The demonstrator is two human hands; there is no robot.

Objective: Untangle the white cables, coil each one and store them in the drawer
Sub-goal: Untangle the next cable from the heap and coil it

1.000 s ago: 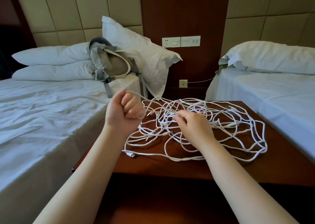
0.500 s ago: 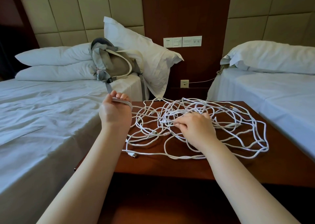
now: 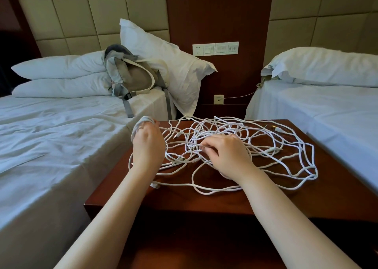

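Note:
A tangle of white cables point(image 3: 272, 146) sprawls over the top of a dark wooden nightstand point(image 3: 184, 199) between two beds. My left hand point(image 3: 148, 144) is at the left edge of the tangle, with several turns of white cable wound round its fingers. My right hand point(image 3: 227, 154) rests in the middle of the heap and pinches a strand between thumb and fingers. A plug end point(image 3: 155, 185) lies near the front left, and another plug point(image 3: 276, 129) at the back right. No drawer shows in this view.
A bed with white sheets point(image 3: 51, 146) stands on the left, with pillows and a grey backpack point(image 3: 131, 78) on it. A second bed point(image 3: 327, 113) is on the right. Wall sockets point(image 3: 215, 49) sit on the wood panel behind.
My left hand has dropped from a raised fist to the nightstand's left edge, with more cable wound on its fingers. My right hand has stayed in the heap, pinching a strand.

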